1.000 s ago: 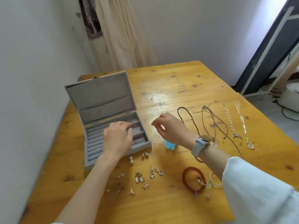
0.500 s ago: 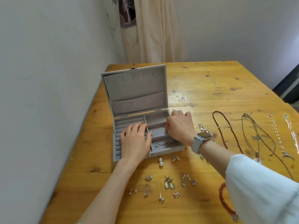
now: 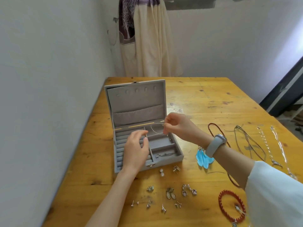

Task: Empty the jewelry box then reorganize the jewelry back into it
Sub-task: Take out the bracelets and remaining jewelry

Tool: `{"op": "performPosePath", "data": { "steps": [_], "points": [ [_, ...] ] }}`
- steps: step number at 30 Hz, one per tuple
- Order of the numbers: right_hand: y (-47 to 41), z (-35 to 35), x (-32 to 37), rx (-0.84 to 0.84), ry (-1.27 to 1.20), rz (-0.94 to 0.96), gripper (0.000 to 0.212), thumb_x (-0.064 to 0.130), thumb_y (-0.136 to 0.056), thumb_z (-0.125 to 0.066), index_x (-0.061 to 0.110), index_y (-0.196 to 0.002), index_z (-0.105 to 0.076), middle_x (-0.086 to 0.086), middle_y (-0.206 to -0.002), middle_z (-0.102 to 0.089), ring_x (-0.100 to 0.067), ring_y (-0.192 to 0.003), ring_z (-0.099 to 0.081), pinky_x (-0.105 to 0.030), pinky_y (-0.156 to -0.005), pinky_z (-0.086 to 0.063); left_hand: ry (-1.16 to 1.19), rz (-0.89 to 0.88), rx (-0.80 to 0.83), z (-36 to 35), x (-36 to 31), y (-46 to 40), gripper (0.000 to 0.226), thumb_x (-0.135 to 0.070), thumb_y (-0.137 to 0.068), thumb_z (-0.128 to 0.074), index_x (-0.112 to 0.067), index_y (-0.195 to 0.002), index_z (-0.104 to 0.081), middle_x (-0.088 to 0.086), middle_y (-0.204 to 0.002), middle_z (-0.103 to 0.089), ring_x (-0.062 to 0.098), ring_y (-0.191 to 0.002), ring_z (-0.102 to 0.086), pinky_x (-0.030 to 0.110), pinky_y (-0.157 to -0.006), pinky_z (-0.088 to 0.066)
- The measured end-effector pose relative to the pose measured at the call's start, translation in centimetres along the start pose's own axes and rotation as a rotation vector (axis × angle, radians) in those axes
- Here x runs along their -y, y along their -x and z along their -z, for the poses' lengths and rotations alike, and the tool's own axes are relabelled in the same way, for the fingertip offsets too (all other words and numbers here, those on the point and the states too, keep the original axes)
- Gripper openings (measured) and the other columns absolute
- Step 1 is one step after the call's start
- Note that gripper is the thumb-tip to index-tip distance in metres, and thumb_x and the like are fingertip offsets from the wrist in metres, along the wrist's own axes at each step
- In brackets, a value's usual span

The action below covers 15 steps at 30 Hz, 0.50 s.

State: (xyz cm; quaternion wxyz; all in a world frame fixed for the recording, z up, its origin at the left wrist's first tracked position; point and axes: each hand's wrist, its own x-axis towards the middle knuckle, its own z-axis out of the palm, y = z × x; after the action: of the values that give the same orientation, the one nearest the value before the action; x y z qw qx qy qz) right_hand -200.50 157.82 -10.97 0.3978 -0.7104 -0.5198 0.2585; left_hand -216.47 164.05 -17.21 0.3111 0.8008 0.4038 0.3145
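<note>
The grey jewelry box stands open on the wooden table, its lid upright. My right hand pinches a thin silver bangle and holds it above the box's back right compartment. My left hand rests with relaxed fingers on the ring rolls at the box's left side. A thin chain lies in the front right compartment. Several earrings lie scattered on the table in front of the box.
Blue feather earrings lie right of the box. Cord necklaces and silver chains are laid out further right. A red bead bracelet sits at the front right. A white wall runs along the table's left edge.
My right hand has lifted the silver bangle out of the box's middle compartment and raised it above the box. My left hand has stayed on the ring rolls. The camera has shifted.
</note>
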Motion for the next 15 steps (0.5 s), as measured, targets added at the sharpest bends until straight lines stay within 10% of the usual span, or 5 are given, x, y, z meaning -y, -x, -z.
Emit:
{"op": "performPosePath", "data": {
  "steps": [3, 8, 15],
  "points": [
    [1.2, 1.6, 2.2, 0.057, -0.042, 0.050, 0.013, 0.005, -0.084, -0.056, 0.015, -0.076, -0.057, -0.001, -0.069, -0.065, -0.011, -0.065, -0.062, -0.025, -0.069, -0.049, 0.473, 0.163, 0.005, 0.8, -2.4, -0.2, 0.024, -0.010, -0.096, -0.043, -0.016, -0.112, -0.059, -0.003, -0.112, -0.062, 0.007, -0.106, -0.056, 0.013, -0.085, -0.046],
    [5.2, 4.7, 4.0, 0.127, -0.116, 0.072, 0.017, -0.006, -0.084, -0.053, 0.009, -0.083, -0.059, -0.005, -0.070, -0.062, -0.009, -0.061, -0.056, -0.017, -0.062, -0.049, 1.153, 0.491, 0.368, 0.2, -6.4, 0.2, 0.034, -0.026, -0.100, -0.031, -0.010, -0.116, -0.056, 0.010, -0.114, -0.064, 0.023, -0.107, -0.060, 0.039, -0.097, -0.044],
    [11.9, 8.9, 0.0, -0.052, -0.143, -0.061, 0.019, -0.005, -0.085, -0.053, 0.010, -0.085, -0.063, -0.003, -0.072, -0.062, -0.009, -0.061, -0.055, -0.018, -0.058, -0.046, 1.116, 0.539, 0.870, -4.1, -11.4, 3.8, 0.036, -0.032, -0.097, -0.038, -0.006, -0.106, -0.061, 0.010, -0.097, -0.070, 0.026, -0.093, -0.065, 0.038, -0.088, -0.050]
  ]
}}
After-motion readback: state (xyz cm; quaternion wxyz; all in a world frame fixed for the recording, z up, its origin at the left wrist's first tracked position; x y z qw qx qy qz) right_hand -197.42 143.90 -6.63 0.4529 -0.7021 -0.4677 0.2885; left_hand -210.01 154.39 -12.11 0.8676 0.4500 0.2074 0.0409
